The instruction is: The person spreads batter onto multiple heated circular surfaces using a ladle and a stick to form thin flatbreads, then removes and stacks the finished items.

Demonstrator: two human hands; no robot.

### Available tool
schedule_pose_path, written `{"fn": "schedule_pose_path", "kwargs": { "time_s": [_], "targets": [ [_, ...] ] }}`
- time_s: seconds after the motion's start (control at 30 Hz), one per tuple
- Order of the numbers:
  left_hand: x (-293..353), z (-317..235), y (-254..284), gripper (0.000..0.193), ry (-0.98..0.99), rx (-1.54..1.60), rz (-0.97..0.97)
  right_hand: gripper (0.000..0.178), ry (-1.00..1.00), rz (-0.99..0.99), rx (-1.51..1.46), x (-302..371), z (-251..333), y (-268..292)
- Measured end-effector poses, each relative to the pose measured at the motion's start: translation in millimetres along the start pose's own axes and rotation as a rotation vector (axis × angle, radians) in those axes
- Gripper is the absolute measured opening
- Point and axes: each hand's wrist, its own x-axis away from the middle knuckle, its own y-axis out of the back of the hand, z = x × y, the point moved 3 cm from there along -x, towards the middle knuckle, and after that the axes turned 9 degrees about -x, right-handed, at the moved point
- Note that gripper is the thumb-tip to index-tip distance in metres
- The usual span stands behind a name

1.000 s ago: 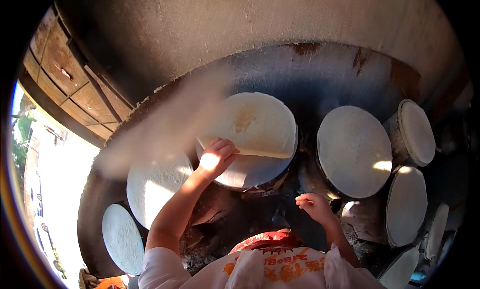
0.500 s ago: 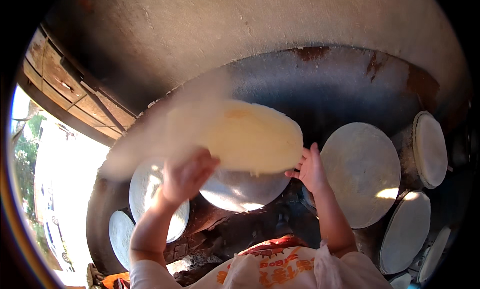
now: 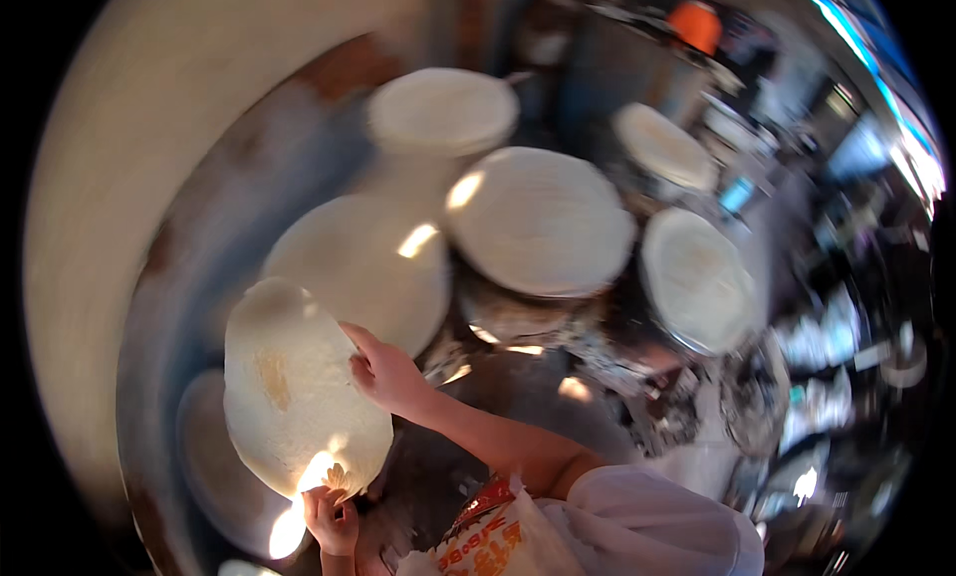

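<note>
A large, thin, round flatbread (image 3: 289, 387), pale with a browned patch, hangs between my two hands at the left. My left hand (image 3: 331, 521) pinches its near edge, by a bright spot of sunlight. My right hand (image 3: 390, 375) has hold of its right edge, the forearm reaching across from the right; its fingers are partly hidden. Behind the flatbread lies a wide round pale surface (image 3: 383, 267), partly covered. Another round surface (image 3: 214, 457) shows dimly at the lower left.
Several raised round tops with pale discs stand around: one at the back (image 3: 443, 108), one in the middle (image 3: 543, 223), one at the right (image 3: 697, 277). A curved wall (image 3: 110, 228) bounds the left. Blurred clutter (image 3: 817, 357) fills the right side.
My view has swung to the right, bringing more round tops into sight. The flatbread has turned from lying sideways to hanging lengthwise, and my right hand now grips its edge.
</note>
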Motion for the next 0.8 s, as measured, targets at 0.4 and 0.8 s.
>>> {"fn": "schedule_pose_path", "kwargs": {
  "time_s": [0.4,0.8],
  "targets": [
    [-157,-446,-205,0.018,-1.051,0.472,0.020,0.039,0.000,-1.108,0.186,256,-6,528],
    [-238,-568,-398,0.044,-0.924,0.238,0.545,0.036,-0.606,-0.983,0.539,325,-113,649]
  ]
}}
